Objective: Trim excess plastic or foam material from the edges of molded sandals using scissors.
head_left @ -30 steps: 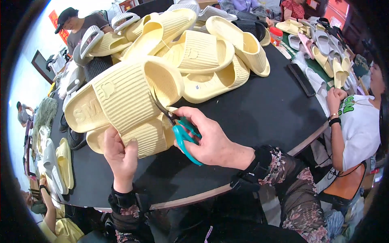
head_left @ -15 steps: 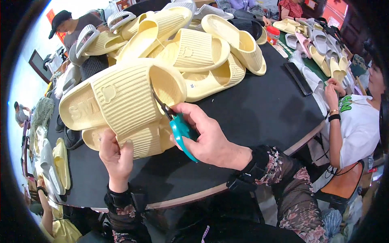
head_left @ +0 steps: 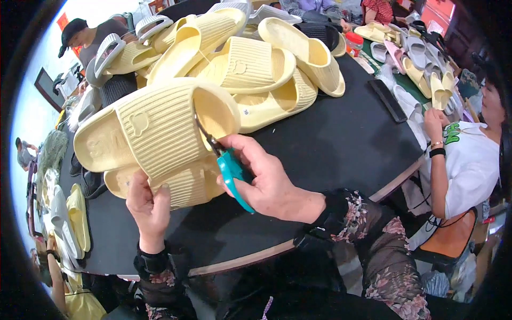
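A pair of pale yellow ribbed slippers is held up over the black table, one above the other. The upper slipper [head_left: 160, 125] has a raised bear-head outline on its strap. My left hand [head_left: 149, 205] grips the lower slipper [head_left: 184, 186] by its strap edge, thumb on top. In my right hand [head_left: 274, 184] are scissors [head_left: 233, 170] with teal handles, the fingers wrapped round them. Their dark blades lie at the strap's edge by the upper slipper's opening; whether they touch it I cannot tell.
Behind lies a heap of yellow slippers [head_left: 256, 64], with grey and black ones among it. A black phone-like slab [head_left: 387, 101] rests on the table [head_left: 330, 144] at right. A red-lidded jar [head_left: 353, 44] stands farther back. Co-workers sit around, one in a white shirt [head_left: 472, 165] close at right.
The whole view has shifted slightly. My hands keep the same grip on the slippers and the scissors, and the blades stay by the strap edge.
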### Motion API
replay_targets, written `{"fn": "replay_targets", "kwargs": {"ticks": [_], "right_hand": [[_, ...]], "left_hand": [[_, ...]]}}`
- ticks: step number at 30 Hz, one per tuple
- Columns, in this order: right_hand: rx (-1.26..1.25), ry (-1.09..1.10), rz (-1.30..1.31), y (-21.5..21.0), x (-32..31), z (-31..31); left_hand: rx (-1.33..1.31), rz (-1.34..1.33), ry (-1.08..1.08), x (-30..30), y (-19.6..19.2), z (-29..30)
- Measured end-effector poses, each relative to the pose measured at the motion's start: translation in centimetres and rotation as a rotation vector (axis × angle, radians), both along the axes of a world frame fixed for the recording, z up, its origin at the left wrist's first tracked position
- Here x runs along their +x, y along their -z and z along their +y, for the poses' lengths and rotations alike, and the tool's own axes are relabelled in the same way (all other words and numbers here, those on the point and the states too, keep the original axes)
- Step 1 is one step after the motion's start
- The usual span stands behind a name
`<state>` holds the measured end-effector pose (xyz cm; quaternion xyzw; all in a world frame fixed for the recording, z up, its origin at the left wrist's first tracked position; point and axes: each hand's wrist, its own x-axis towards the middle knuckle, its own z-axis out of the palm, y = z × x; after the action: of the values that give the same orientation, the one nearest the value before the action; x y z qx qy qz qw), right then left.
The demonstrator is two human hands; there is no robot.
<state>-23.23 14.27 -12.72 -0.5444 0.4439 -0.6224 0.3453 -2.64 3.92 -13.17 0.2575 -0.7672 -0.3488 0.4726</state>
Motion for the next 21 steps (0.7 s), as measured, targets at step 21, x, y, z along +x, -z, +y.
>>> {"fn": "replay_targets", "kwargs": {"ticks": [21], "right_hand": [[-0.292,-0.045,0.083,-0.5,-0.8,1.9]], "left_hand": [[0.485,0.146,0.069,-3.2,-1.2,1.7]]}}
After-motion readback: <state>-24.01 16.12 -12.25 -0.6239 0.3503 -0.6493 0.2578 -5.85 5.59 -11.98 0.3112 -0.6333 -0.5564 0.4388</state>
